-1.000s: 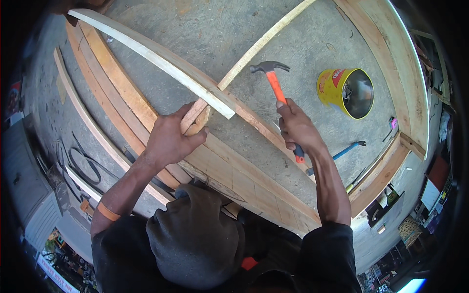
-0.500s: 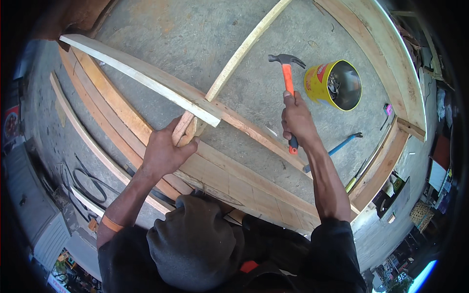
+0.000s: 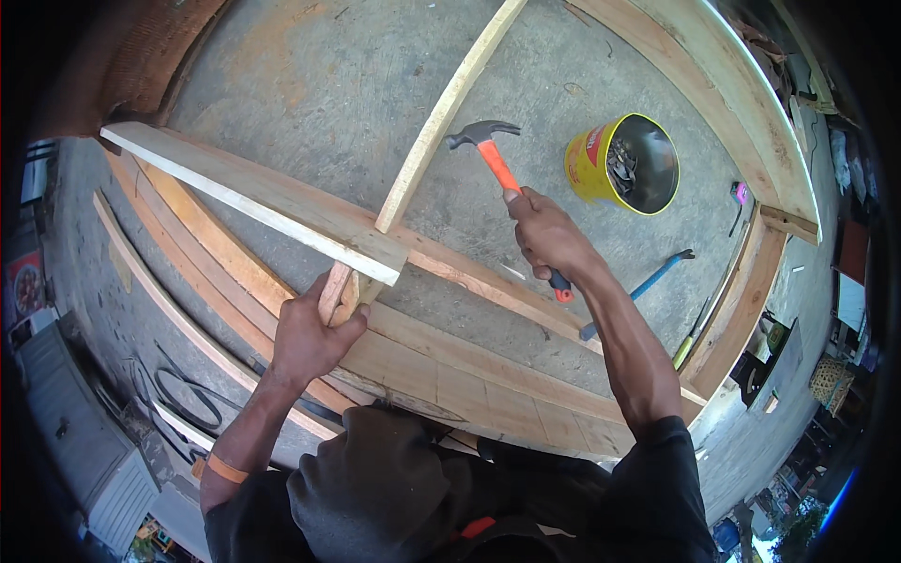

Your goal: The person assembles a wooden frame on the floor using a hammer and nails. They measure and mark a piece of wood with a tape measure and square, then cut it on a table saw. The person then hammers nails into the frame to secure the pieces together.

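Observation:
A claw hammer (image 3: 495, 163) with an orange and dark handle is in my right hand (image 3: 550, 235), its fingers wrapped round the grip. The hammer's dark head hangs in the air right of a thin upright-running strip of wood (image 3: 441, 127). My left hand (image 3: 313, 330) is closed around a short wooden piece (image 3: 335, 293) just under the near end of a pale board (image 3: 253, 203). That board slants from the far left to the middle and lies across a long wooden rail (image 3: 488, 280).
A yellow can (image 3: 589, 171) with metal bits inside lies tilted at the right. Near it are a blue pry bar (image 3: 662, 274) and a pink tape measure (image 3: 739, 193). Wide planks (image 3: 469, 375) run before me; a wooden frame side (image 3: 732, 314) stands right. Black cable (image 3: 183, 394) coils left.
My right hand has brought the hammer leftward, and its head now tips to the left. My left hand keeps its hold on the wooden piece. The whole view has shifted slightly.

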Available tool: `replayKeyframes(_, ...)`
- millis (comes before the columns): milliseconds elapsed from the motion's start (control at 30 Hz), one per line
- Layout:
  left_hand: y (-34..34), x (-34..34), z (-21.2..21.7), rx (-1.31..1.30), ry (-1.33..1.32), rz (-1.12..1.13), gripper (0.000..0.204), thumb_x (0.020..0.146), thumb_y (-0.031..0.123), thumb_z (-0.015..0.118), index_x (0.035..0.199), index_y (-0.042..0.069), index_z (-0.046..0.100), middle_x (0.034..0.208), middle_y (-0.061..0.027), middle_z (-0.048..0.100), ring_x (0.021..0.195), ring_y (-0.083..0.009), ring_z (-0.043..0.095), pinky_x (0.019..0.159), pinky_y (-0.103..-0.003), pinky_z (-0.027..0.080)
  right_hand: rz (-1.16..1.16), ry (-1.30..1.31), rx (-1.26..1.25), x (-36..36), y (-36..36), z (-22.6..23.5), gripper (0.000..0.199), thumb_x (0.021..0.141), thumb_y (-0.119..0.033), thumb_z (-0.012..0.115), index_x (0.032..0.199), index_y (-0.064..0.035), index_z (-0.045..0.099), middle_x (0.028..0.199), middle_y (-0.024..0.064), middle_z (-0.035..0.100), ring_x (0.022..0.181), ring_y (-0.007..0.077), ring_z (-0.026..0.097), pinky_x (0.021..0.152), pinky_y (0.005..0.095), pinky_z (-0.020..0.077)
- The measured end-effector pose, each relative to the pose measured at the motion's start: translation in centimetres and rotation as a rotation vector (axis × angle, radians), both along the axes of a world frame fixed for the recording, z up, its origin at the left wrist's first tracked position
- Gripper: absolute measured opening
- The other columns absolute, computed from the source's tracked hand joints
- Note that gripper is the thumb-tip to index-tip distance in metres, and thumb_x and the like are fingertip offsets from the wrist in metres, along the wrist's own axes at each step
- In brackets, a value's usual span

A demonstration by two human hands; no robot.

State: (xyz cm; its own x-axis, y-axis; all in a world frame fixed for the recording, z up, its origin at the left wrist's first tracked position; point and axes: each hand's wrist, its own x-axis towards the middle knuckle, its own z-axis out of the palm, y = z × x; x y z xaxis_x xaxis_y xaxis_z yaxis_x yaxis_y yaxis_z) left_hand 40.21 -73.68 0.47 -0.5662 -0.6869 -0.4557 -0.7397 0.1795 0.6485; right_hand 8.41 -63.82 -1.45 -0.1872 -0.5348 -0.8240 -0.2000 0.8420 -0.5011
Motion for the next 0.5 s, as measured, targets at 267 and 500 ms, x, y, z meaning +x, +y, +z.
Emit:
replayKeyframes(267, -0.3, 0.0, 0.7, 0.036, -0.037, -0.001, 0.053, 0.084, 0.023, 0.078, 0.128, -0.003, 0.062, 0.099, -0.025, 0.075, 0.097, -0.0383, 0.075, 0.083, -0.042, 0.06, 0.297, -0.091, 0.067, 0.8, -0.3, -0.1, 0.048, 0.11, -0.043, 0.038, 0.125, -0.001, 0.055, 0.073, 0.01, 0.054, 0.048, 0.019, 0.055, 0.053, 0.0406, 0.0475)
replayKeyframes(500, 0.1, 0.0, -0.4, 0.06, 0.053, 0.078, 0.045, 0.082, 0.021, 0.077, 0.118, -0.005, 0.065, 0.094, -0.0235, 0.075, 0.092, -0.0352, 0.076, 0.081, -0.042, 0.059, 0.19, 0.041, 0.032, -1.4, 3.2, -1.5, 0.049, 0.11, -0.046, 0.041, 0.121, -0.0025, 0.061, 0.08, 0.0133, 0.064, 0.059, 0.0262, 0.062, 0.06, 0.045, 0.0506)
